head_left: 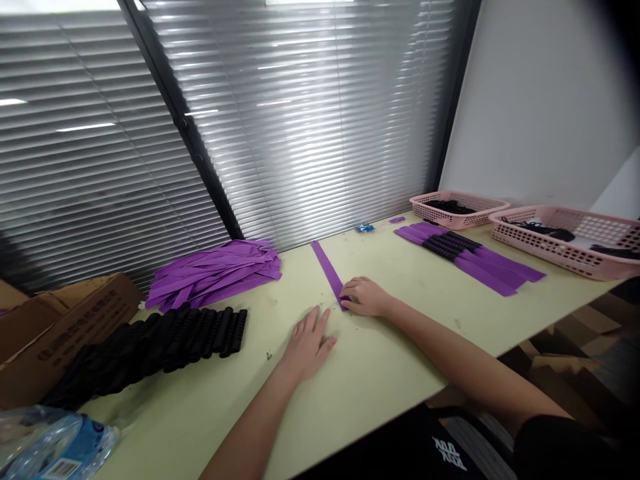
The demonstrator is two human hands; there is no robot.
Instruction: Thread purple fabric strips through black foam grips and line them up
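A single purple strip [327, 270] lies flat on the pale table [380, 387], running from near the blinds toward me. My right hand [365, 297] is at the strip's near end, its fingers curled and closed on it. To the left, my left hand [307, 343] rests palm down on the table with fingers apart, holding nothing. Black ribbed pieces [200, 337] lie in a row left of it. Behind them is a heap of loose purple strips [215, 270]. At the right, several purple strips [493, 270] pass through black ribbed pieces [443, 245].
Two pink baskets [565, 250] with black items stand at the back right. A cardboard box [75, 327] and clear plastic with a blue label [65, 443] are at the left. A small blue packet [365, 228] lies near the blinds. The table's front edge runs below my arms.
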